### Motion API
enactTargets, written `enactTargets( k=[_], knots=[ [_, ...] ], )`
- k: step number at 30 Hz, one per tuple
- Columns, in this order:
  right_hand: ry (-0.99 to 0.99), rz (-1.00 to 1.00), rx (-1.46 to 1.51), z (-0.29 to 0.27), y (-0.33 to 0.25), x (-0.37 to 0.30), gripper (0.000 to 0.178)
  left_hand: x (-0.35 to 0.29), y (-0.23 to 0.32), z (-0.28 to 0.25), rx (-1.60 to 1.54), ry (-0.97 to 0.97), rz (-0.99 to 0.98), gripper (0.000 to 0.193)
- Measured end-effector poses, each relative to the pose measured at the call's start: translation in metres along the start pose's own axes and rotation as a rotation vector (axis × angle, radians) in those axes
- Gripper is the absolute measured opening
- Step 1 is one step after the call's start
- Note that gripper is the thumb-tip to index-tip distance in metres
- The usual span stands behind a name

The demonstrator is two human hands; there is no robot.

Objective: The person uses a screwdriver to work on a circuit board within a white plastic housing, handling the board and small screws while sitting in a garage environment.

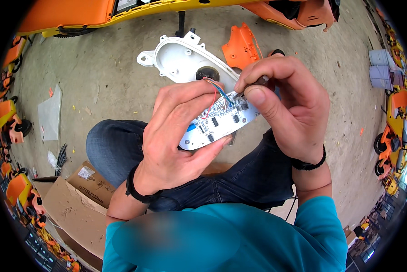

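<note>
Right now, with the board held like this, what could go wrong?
The dark tool in the right hand points in close to small parts on the circuit board, so a slip might scratch or nick one. The thin coloured wires run loosely beside the left hand and could snag or be tugged at their ends. The board has no bench under it, so a looser grip might let it drop.

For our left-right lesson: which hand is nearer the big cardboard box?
Left. The left hand is above and right of the cardboard box; the right hand is farther right.
</note>
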State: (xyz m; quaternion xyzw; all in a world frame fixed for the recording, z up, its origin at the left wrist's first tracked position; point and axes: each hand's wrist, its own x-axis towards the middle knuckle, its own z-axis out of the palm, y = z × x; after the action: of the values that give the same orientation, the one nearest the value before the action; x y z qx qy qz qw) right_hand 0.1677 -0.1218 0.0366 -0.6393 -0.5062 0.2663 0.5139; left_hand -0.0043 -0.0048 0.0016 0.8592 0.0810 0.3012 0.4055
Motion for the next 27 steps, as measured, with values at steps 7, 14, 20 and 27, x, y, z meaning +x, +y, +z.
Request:
enactTargets(
  k=[7,14,20,27],
  knots=[
    [-0.019,-0.011,0.011,-0.0019,0.0011,0.0003,0.013,0.0,-0.0004,-0.0003,-0.012,-0.004,-0.005,0.055],
    [-0.032,-0.019,0.012,-0.0021,0.0006,0.0003,0.013,0.0003,0.0011,-0.0023,0.004,-0.021,-0.006,0.055],
    [-0.004,-0.014,0.002,-0.0008,0.0003,0.0002,0.013,0.0006,0.0004,-0.0017,-0.005,-0.013,-0.024,0.055],
    [0.03,-0.017,0.029,-0.0009,0.0018,0.0009,0.013,0.0021,-0.0013,-0.002,-0.016,-0.004,-0.006,0.055]
  ],
)
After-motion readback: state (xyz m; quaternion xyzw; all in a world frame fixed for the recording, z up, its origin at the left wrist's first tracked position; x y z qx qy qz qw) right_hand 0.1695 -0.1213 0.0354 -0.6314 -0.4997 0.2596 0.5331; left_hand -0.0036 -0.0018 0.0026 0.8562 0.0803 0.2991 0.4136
